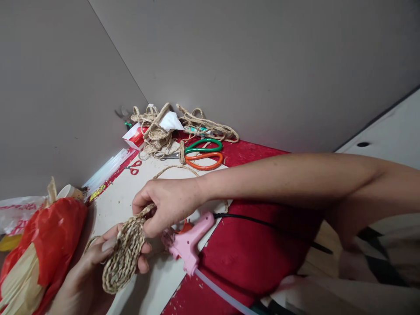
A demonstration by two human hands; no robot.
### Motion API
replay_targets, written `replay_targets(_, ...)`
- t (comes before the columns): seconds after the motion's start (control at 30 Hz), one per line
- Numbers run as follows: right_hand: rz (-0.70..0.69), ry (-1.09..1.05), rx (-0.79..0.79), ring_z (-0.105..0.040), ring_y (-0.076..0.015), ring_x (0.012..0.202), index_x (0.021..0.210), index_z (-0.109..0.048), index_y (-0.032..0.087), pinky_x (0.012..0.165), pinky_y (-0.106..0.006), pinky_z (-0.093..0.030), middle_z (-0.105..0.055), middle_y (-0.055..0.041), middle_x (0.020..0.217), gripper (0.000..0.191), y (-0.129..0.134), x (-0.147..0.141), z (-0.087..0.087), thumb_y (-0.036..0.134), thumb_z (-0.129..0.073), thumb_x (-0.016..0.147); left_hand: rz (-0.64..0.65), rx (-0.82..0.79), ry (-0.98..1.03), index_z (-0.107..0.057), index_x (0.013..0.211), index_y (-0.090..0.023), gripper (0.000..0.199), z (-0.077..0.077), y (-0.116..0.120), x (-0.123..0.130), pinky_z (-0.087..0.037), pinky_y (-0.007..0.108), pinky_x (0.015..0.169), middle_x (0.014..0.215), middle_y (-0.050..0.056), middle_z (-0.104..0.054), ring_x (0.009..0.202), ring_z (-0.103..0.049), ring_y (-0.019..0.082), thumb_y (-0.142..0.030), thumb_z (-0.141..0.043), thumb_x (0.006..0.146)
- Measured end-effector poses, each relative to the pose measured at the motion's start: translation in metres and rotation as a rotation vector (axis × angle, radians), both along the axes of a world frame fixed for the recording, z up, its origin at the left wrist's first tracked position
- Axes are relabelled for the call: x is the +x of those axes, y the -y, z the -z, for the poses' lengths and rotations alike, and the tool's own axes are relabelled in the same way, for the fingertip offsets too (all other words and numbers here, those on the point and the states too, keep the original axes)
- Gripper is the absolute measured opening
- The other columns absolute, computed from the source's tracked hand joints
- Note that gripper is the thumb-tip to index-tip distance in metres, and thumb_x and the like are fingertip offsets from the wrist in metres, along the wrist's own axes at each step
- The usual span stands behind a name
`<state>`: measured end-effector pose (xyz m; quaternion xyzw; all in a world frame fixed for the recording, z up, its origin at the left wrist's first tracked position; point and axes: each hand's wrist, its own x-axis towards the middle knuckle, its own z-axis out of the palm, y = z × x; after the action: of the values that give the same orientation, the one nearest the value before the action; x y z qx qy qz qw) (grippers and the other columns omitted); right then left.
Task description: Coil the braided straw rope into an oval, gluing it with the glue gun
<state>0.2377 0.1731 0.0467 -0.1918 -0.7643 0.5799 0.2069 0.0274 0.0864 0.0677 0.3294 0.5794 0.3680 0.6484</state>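
Observation:
An oval coil of braided straw cord (124, 256) is held up over the white board, low and left of centre. My left hand (95, 264) grips it from the left, thumb on its face and fingertips showing at its right edge. At the coil's upper end, my right hand (170, 203) pinches the cord between thumb and fingers. A strand of cord (175, 167) curves behind my right hand on the board. Just right of the coil lies a pink glue gun (190, 245) with a glue stick in its rear.
Large scissors with green and orange handles (204, 161), small red scissors (134, 167) and heaps of braided cord (210, 124) lie toward the wall. Glue sticks (108, 168) and a red plastic bag (59, 236) are at left. A black cable (252, 220) crosses the red cloth (229, 253).

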Motion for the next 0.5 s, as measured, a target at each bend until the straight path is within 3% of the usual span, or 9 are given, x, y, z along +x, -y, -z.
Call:
replay_targets(0.3,-0.035,-0.021,-0.036,-0.050,-0.0050,0.057,0.077,-0.056,0.015,0.049,-0.015,-0.037,-0.053,0.0070,0.062,0.009,-0.002,0.002,0.004,0.019,-0.058,0.069,-0.100,-0.017,0.014,-0.076,0.091,-0.017,0.027,0.014,0.001,-0.013,-0.060,0.037,0.063,0.080,0.014,-0.078,0.063,-0.071,0.026,-0.027,-0.079,0.066)
replay_targets(0.5,-0.042,-0.014,-0.034,-0.051,-0.0053,0.056,0.080,-0.058,0.015,0.050,-0.015,-0.039,-0.057,0.0064,0.062,0.012,-0.005,0.003,0.003,0.020,-0.058,0.069,-0.091,-0.012,0.045,-0.075,0.093,-0.015,0.031,0.020,0.003,-0.015,-0.059,0.043,0.060,0.081,0.017,-0.077,0.067,-0.071,0.032,-0.029,-0.074,0.066)
